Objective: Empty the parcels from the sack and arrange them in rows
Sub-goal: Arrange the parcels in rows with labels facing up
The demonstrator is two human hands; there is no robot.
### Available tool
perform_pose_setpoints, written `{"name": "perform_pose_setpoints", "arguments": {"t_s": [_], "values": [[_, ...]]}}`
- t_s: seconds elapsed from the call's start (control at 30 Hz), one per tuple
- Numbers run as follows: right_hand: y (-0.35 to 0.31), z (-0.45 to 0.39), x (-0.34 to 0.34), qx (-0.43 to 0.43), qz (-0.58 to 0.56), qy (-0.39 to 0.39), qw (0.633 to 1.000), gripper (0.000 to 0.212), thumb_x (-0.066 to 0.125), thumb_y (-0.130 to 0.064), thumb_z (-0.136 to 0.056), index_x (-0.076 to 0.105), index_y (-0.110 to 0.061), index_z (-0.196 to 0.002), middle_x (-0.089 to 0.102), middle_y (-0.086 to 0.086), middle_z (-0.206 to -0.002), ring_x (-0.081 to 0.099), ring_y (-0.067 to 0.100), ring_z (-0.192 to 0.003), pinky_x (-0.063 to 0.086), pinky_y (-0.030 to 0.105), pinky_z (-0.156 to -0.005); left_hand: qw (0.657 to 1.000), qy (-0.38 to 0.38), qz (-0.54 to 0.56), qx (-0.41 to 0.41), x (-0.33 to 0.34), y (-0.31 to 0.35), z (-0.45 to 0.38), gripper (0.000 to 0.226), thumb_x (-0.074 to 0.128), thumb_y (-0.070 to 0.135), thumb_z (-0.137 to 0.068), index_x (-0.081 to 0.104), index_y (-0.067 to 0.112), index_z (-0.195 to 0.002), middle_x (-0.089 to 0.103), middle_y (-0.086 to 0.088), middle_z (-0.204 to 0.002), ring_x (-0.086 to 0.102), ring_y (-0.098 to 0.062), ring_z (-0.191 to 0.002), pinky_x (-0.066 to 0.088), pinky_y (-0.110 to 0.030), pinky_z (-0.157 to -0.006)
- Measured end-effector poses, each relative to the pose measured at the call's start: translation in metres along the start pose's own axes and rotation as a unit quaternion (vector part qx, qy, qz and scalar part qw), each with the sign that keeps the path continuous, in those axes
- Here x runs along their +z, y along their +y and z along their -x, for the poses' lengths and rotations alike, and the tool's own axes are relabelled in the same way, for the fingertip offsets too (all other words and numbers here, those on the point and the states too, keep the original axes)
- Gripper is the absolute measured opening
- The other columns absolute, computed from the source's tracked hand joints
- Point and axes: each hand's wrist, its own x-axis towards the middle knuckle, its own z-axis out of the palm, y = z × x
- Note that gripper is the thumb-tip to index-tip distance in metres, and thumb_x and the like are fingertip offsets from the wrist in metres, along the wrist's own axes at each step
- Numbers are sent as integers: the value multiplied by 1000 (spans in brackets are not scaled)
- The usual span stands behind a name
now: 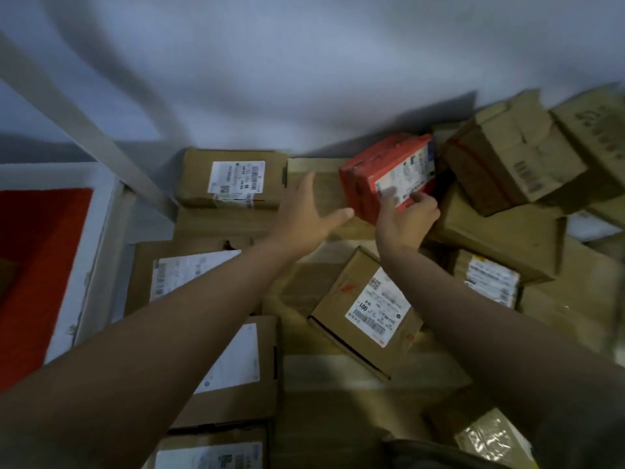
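A red parcel (384,169) with a white label sits tilted on the brown cardboard boxes near the wall. My right hand (407,220) grips its near edge, fingers and thumb pinching the labelled face. My left hand (306,214) hovers just left of it with fingers spread and straight, over a long flat brown box (316,194). Labelled brown boxes lie in a column on the left (233,177) (189,272) (236,367). A small box (363,309) marked 001 lies askew between my forearms. No sack is in view.
A jumbled heap of brown cartons (510,164) rises at the right against the grey wall (304,79). A grey metal post (84,120) slants at the left, beside a red and white panel (40,265). A shiny plastic-wrapped parcel (493,441) lies at the bottom right.
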Motion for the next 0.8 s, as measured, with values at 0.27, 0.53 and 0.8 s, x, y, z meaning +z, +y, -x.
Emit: {"name": "perform_pose_setpoints", "arguments": {"t_s": [0.27, 0.53, 0.8], "values": [[19, -38, -22, 261, -122, -291, 912, 56, 63, -27, -94, 41, -15, -143, 62, 8, -120, 64, 28, -103, 57, 39, -78, 990, -56, 97, -81, 49, 42, -70, 91, 77, 59, -60, 50, 23, -139, 54, -7, -138, 57, -21, -119, 51, -37, -100], [-3, -21, -15, 117, -124, -356, 919, 59, 60, 2, -90, 46, -15, -145, 64, 2, -122, 65, 27, -110, 53, 34, -77, 978, -7, 86, -189, 15, 1, -27, 50, 51, 45, -98, 53, 9, -132, 63, -11, -124, 62, -31, -108, 52, -47, -97], [15, -2, -81, -133, 299, -400, 856, 76, 80, -45, -78, 49, -15, -140, 56, 6, -135, 60, 20, -104, 55, 37, -86, 995, 48, -14, -90, -10, 12, 22, 16, 58, 24, -96, 61, 15, -110, 61, -1, -111, 58, -13, -89, 51, -30, -80]]}}
